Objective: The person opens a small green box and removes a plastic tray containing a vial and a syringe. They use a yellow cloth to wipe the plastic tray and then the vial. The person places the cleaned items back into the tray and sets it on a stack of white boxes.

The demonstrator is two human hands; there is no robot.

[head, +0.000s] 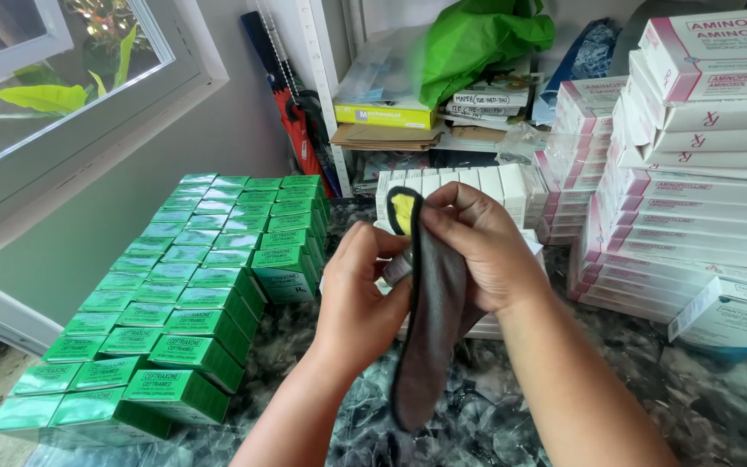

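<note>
Item in hand: a dark grey cloth (430, 329), long and narrow, with a yellow patch at its top end, held upright above the desk (650, 398) near the centre of the scene and hanging down to a rounded lower end.

Right hand (477, 251): forearm enters from the near right; fingers curled over the upper part of the cloth, closed on it from the right side, thumb side pressed to the fabric.

Left hand (360, 294): forearm enters from the near centre; fingers bent and closed, pinching a small pale object (398, 270) against the cloth's left edge; what the object is cannot be told.

Desk: dark marbled surface under a clear plastic sheet.

Left of the hands: green cartons (175, 294), small and rectangular, with dark lettering on lighter green tops, ranked in tidy rows running from near left to far centre, stacked at least two high.

Behind the hands: a row of white cartons (477, 183) standing on end.

Right: white-and-pink cartons (693, 173), long and flat, piled in tall stacks; a white carton with a blue band (728, 322) lies tilted at their foot.

Far: a shelf (408, 138) with a yellow box, papers and a green plastic bag (477, 39). Far left: a window (62, 78) with leaves beyond.
</note>
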